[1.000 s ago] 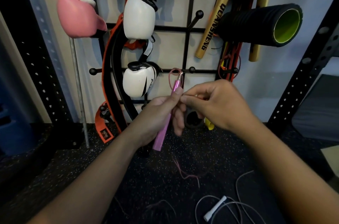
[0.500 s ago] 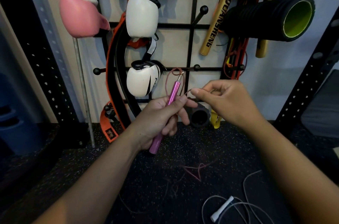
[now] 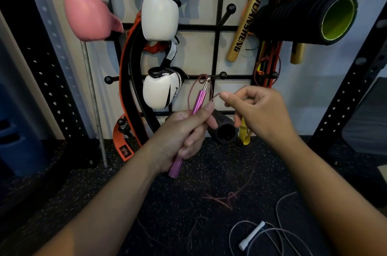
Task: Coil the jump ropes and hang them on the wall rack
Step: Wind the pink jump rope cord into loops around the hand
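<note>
Against wall rack (image 3: 217, 27) over speckled floor (image 3: 125, 203): left hand (image 3: 180, 140) gripping pink handle (image 3: 196, 104), right hand (image 3: 257, 109) now drawn apart, pinching pink cord (image 3: 215, 97), widening first loop; white jump rope (image 3: 253, 234) lying uncoiled below.

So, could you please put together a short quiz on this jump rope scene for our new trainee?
1. Multiple choice: what does the left hand grip? A) the white handle B) the pink handle C) the foam roller
2. True or false: the white jump rope already hangs on the wall rack.
3. Fill in: the right hand pinches the thin pink ____ close to the handle's metal tip.

Key: 1 B. 2 false, it lies loose on the floor. 3 cord.
</note>
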